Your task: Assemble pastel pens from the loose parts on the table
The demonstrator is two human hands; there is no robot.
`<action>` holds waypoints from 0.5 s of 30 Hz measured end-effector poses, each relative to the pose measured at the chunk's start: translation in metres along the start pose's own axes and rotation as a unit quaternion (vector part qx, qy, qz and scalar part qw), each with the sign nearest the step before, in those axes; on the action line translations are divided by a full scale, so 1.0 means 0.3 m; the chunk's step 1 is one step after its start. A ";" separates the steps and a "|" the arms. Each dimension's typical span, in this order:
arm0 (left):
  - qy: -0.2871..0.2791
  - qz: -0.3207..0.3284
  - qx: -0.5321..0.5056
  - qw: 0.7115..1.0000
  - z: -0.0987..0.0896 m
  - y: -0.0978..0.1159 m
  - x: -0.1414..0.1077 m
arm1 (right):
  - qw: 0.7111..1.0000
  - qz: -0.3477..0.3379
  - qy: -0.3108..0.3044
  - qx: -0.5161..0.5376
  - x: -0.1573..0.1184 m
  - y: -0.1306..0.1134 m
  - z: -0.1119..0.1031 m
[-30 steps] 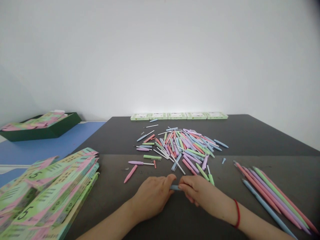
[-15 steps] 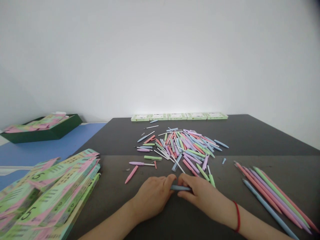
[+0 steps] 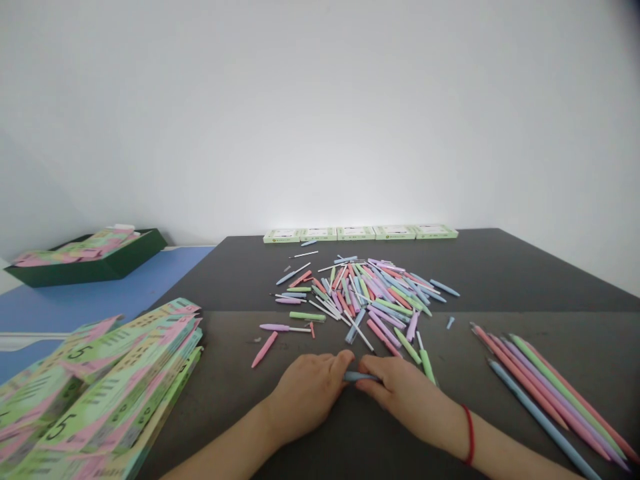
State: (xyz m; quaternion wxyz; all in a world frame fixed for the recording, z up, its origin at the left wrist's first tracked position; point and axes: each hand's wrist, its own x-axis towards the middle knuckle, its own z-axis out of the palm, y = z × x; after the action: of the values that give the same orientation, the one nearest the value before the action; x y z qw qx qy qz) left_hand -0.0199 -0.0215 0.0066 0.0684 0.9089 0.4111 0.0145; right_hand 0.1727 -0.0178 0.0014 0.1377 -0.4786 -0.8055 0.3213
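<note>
Pale wall (image 3: 320, 120), dark table (image 3: 230, 387), scattered pen parts (image 3: 373, 290)

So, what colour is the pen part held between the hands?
The pen part is blue, shown in the head view.

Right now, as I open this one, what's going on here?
A person holds a light-blue pen part between both hands, the left hand gripping one end and the right hand the other, low over a dark table. Ahead lies a loose pile of pastel pen parts. Several long pens lie side by side on the right, printed packets are stacked on the left, and five flat boxes line the far edge.
</note>
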 end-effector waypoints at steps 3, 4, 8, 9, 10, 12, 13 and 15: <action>0.000 0.014 -0.005 1.000 0.001 0.004 -0.003 | 0.990 0.056 -0.071 0.105 0.001 0.003 0.005; 0.000 0.016 -0.006 1.000 0.000 0.006 -0.004 | 0.987 0.064 -0.085 0.121 0.001 0.002 0.002; -0.001 0.009 0.000 1.000 -0.009 0.010 -0.004 | 1.000 -0.007 0.000 -0.003 -0.007 -0.015 -0.020; 0.001 0.008 -0.001 1.000 -0.011 0.010 -0.003 | 0.998 -0.025 0.026 -0.045 -0.009 -0.020 -0.024; 0.004 0.009 -0.002 1.000 -0.013 0.010 -0.002 | 0.996 -0.035 0.041 -0.075 -0.010 -0.024 -0.025; 0.011 0.011 -0.001 1.000 -0.016 0.011 -0.002 | 0.995 -0.038 0.038 -0.087 -0.010 -0.025 -0.024; 0.012 0.012 0.003 1.000 -0.017 0.013 -0.002 | 0.997 -0.034 0.024 -0.067 -0.008 -0.024 -0.022; 0.013 0.015 0.012 1.000 -0.019 0.015 -0.005 | 0.999 0.001 -0.028 0.017 -0.006 -0.017 -0.019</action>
State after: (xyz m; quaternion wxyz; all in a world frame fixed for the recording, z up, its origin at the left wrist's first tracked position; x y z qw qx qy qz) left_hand -0.0179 -0.0249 0.0128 0.0515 0.9154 0.3987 0.0222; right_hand 0.1732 -0.0188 0.0092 0.1227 -0.4679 -0.8030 0.3480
